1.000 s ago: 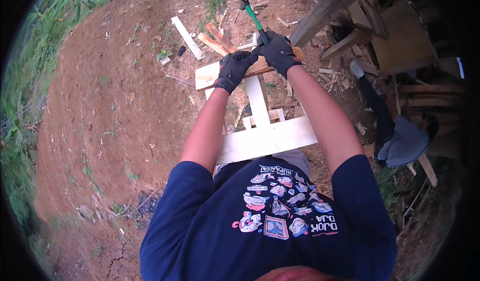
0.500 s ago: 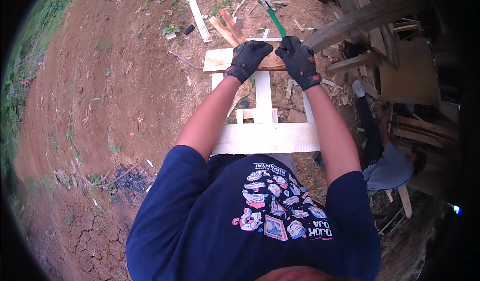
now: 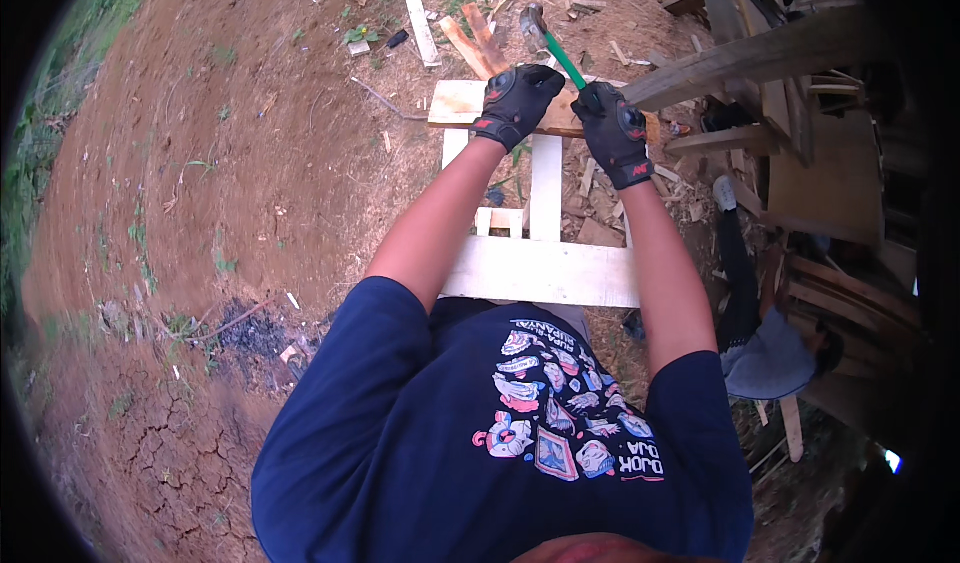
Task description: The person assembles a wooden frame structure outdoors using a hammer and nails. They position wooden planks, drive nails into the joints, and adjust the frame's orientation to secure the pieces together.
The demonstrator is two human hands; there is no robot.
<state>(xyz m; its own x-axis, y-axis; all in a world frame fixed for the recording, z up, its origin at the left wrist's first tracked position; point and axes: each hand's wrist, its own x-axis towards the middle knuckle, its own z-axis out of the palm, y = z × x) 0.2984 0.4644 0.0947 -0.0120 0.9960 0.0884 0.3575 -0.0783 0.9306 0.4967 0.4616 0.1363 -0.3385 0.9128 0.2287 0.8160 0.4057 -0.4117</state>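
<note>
One slim, metal-headed hammer [image 3: 564, 59] slants from the gloved right hand [image 3: 612, 128].

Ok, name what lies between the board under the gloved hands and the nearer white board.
In the head view: pale wooden slats, with wood scraps on the ground visible through the gaps.

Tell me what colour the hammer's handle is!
The visible handle is green, clearest in the head view.

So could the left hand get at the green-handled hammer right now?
Probably yes: the left hand is close by the green-handled hammer, with nothing visible between them. The right hand grips the handle's lower end, though, leaving the upper handle free.
</note>
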